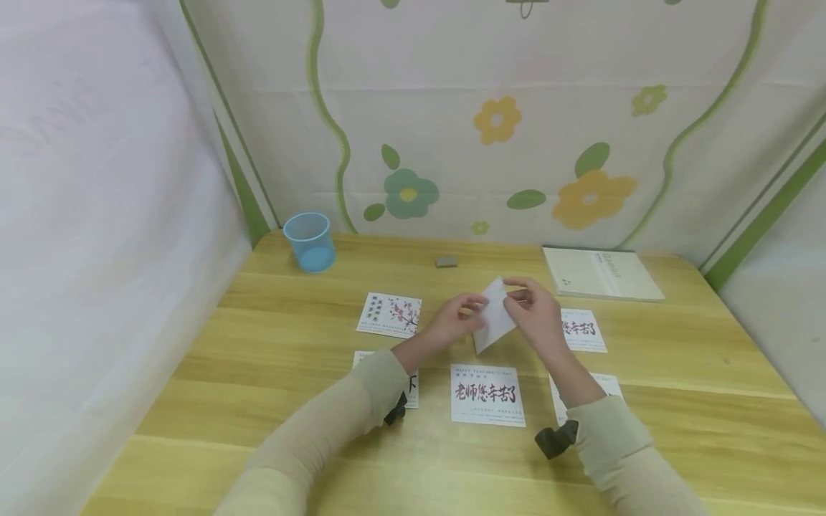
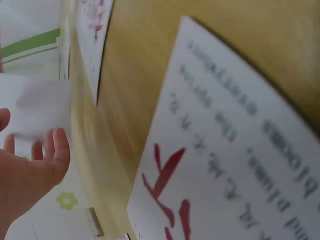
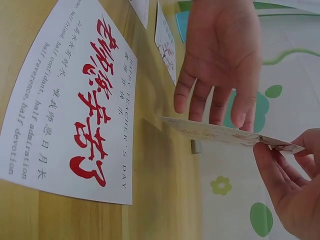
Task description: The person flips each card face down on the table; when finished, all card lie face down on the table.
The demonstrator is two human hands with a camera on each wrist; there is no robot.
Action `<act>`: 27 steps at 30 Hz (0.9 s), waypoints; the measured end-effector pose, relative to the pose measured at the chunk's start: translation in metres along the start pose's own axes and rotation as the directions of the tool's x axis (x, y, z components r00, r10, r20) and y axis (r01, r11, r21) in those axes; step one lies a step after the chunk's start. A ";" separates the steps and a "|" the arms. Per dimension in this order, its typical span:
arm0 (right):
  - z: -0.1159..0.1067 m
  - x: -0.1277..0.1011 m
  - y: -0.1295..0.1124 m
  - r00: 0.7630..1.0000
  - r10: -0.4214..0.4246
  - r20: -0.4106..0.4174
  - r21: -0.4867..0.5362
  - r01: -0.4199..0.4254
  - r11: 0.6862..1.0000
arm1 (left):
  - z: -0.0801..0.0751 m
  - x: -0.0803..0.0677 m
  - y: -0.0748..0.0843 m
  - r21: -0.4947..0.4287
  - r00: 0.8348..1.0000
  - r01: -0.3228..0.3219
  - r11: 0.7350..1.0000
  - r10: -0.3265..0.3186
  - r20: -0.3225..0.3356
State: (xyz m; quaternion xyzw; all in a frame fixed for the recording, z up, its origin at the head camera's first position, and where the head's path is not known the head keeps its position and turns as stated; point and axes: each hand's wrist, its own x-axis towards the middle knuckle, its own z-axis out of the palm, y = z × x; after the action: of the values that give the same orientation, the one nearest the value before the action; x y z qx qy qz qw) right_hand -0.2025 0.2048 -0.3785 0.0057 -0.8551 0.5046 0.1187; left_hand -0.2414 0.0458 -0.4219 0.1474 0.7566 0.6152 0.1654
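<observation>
Blue cup [image 1: 310, 249], small block [image 1: 446, 262], pale notebook [image 1: 603, 275]

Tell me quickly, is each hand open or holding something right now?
Left hand: open, close to the raised card; contact unclear.
Right hand: closed, pinching the raised card.

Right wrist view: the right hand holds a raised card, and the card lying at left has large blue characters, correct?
Wrong colour: the right wrist view shows red characters on the lying card. The right hand holds the raised card.
</observation>
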 end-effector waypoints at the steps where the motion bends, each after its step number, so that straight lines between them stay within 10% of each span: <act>1: -0.002 0.000 0.001 1.000 0.001 -0.011 0.004 -0.001 1.000 | 0.001 0.000 -0.001 0.012 1.000 0.011 1.000 -0.011 -0.014; 8: -0.015 0.002 0.011 1.000 0.020 -0.021 0.110 -0.018 0.994 | -0.007 -0.003 -0.004 0.013 0.986 0.083 0.996 -0.080 -0.143; 16: -0.021 0.021 0.094 0.990 0.045 0.131 0.048 -0.052 0.997 | -0.019 -0.001 -0.006 0.005 0.985 0.065 0.998 -0.064 -0.163; 27: -0.008 0.017 0.075 0.928 0.178 0.328 -0.085 -0.159 0.984 | -0.022 0.007 -0.023 0.357 0.983 0.085 0.930 -0.021 -0.180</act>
State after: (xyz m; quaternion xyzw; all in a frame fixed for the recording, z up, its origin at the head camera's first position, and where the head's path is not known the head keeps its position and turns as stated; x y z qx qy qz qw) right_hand -0.2274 0.2500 -0.4360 0.0147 -0.8741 0.4802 -0.0718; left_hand -0.2575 0.0251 -0.4406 0.1009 0.8725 0.4704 0.0855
